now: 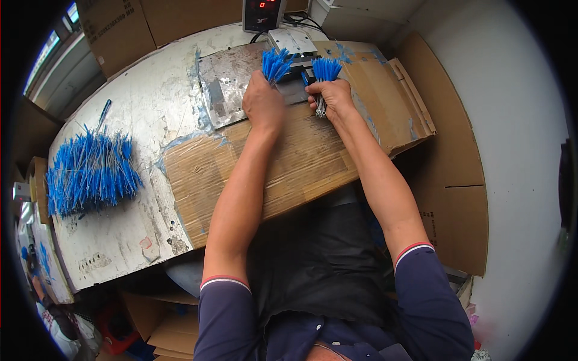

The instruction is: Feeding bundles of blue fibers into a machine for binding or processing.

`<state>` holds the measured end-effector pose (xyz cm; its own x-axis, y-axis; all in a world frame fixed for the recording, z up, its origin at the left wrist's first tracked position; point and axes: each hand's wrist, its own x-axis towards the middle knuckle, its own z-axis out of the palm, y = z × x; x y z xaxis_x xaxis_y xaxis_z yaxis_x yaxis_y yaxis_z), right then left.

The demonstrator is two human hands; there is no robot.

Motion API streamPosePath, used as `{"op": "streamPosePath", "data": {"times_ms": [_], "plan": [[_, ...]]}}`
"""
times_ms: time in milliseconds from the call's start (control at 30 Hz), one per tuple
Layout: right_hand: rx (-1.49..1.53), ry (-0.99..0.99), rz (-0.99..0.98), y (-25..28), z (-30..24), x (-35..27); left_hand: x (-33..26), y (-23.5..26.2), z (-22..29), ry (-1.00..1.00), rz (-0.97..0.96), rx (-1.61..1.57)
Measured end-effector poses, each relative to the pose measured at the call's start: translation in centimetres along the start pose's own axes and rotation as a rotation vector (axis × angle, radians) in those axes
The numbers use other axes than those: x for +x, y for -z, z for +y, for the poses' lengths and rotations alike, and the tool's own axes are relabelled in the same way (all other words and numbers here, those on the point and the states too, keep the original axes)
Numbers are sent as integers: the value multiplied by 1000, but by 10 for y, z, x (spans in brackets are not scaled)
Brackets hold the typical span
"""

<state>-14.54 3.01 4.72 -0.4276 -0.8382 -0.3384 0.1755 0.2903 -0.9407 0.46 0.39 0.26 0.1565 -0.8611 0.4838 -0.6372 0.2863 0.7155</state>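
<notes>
My left hand (263, 103) is closed round a bunch of small wire brushes (276, 64), whose blue bristle ends stand up above the fingers. To its right, my right hand (334, 95) grips a second bunch of blue wire brushes (326, 68). Thin metal stems with looped ends (320, 109) stick out below that hand. Between and just beyond the two bunches sits a small black and silver machine (295, 71), partly hidden by the hands and brushes. A worn metal plate (224, 90) lies left of it.
A big pile of blue wire brushes (93, 174) lies on the white worktable (114, 240) at the left. Flattened cardboard (205, 174) covers the table's near edge. A black box with a red display (263, 15) stands at the back. Cardboard (457, 216) leans by the right wall.
</notes>
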Motion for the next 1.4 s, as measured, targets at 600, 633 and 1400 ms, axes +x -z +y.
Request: {"op": "streamPosePath", "data": {"times_ms": [600, 633, 1400], "plan": [[144, 90, -13, 1, 9, -2, -1, -1, 2, -105, -53, 30], [210, 103, -46, 4, 11, -3, -1, 1, 3, -76, -99, 32], [86, 54, -61, 17, 14, -19, -3, 2, 2, -206, -119, 98]]}}
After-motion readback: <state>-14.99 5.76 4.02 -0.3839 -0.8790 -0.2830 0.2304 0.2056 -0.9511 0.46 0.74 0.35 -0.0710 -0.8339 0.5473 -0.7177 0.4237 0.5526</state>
